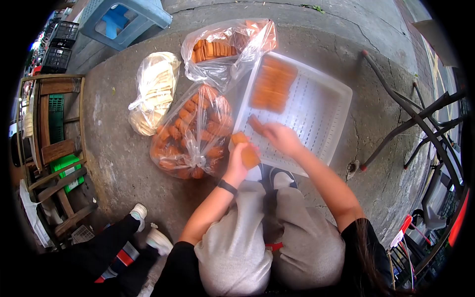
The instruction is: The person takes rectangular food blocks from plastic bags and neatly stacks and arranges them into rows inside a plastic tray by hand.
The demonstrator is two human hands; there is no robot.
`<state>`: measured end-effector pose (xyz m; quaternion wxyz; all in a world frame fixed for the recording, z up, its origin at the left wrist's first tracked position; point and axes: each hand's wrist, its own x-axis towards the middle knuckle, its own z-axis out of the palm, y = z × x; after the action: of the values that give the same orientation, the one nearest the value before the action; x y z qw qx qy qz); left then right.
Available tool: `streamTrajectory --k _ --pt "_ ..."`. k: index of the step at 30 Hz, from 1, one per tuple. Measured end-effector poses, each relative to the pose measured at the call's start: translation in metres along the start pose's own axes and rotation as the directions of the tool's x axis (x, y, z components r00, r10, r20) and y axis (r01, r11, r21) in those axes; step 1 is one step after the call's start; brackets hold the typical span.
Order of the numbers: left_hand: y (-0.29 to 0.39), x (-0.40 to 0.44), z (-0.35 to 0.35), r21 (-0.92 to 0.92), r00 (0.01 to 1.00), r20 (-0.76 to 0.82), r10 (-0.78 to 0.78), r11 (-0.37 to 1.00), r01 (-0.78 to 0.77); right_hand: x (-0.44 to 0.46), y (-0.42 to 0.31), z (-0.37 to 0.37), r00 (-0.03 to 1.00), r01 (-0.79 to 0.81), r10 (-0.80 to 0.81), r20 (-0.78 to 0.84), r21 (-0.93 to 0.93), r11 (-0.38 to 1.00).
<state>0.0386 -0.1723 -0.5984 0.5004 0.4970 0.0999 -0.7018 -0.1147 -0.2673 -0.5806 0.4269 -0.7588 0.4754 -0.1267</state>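
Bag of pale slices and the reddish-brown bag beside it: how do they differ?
The pale bag is narrower; the reddish-brown bag is wider. The pale bag holds flat slices, the reddish-brown bag chunkier pieces. Both are see-through plastic, on the ground.

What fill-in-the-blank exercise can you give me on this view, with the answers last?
The hand reaching farther over the tray is the ____ one.
The dark wristband is on the ____ wrist.
Beside the tray, the clear plastic bags number ____.
The plastic stool is coloured ____.
Missing words: right; left; three; blue.
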Motion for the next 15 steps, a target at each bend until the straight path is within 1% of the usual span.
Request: streamTrajectory --k 3,4,7,10,13,15 --pt "-0.002 0.001 -0.002 -0.006 0.999 -0.038 -0.036 0.999 0.036 0.018 0.009 0.002 1.0 -0.008 0.006 -0.01 -0.286 0.958" --pt "-0.002 0.001 -0.002 -0.007 0.999 -0.034 -0.042 0.999 0.042 0.024 0.011 0.004 0.998 0.018 -0.035 -0.047 -0.33 0.944" --pt "-0.003 0.001 -0.006 0.003 0.998 -0.016 -0.06 0.998 0.06 0.04 0.013 0.012 0.999 -0.046 0.035 -0.033 -0.456 0.889" --pt "-0.003 0.001 -0.007 0.024 0.997 0.001 -0.076 0.997 0.076 0.049 0.021 0.023 0.991 -0.108 0.043 -0.13 -0.557 0.824" --pt "-0.002 -0.002 -0.003 0.036 0.996 -0.005 -0.091 0.995 0.091 0.052 0.025 0.024 0.974 -0.212 0.135 -0.18 -0.539 0.815" --pt "-0.003 -0.003 -0.001 0.037 0.995 -0.002 -0.095 0.995 0.095 0.048 0.023 0.019 0.974 -0.209 0.119 -0.193 -0.558 0.803"
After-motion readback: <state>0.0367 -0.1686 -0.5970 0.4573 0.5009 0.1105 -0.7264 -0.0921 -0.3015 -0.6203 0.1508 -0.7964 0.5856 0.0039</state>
